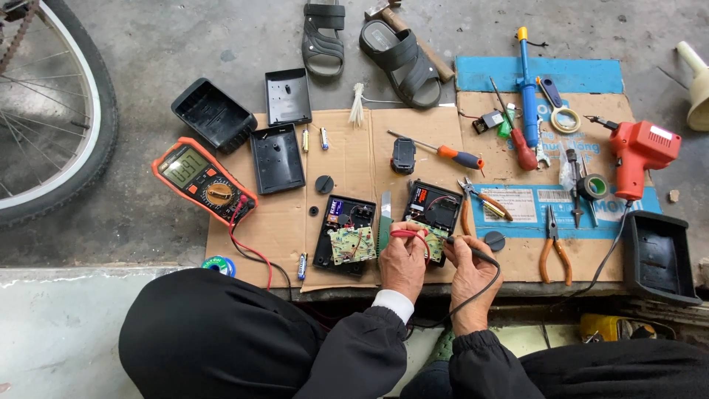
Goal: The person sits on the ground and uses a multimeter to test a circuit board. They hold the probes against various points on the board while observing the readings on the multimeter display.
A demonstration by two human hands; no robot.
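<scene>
Left hand (402, 262) pinches red probe (408, 234), right hand (469, 270) grips black probe (473, 253); both tips on green circuit board (436, 240) in open black case (436, 210), cardboard (354, 148) centre. Second opened case (344, 233) just left. Orange multimeter (204, 181) far left, leads trailing. Pliers (554, 251), red soldering gun (635, 157) right.

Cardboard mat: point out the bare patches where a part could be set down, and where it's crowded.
Bare cardboard lies between the black cover and the small black module. Another bare patch lies below the multimeter, beside its red lead. The right end, around the pliers and orange soldering gun, is crowded.
</scene>
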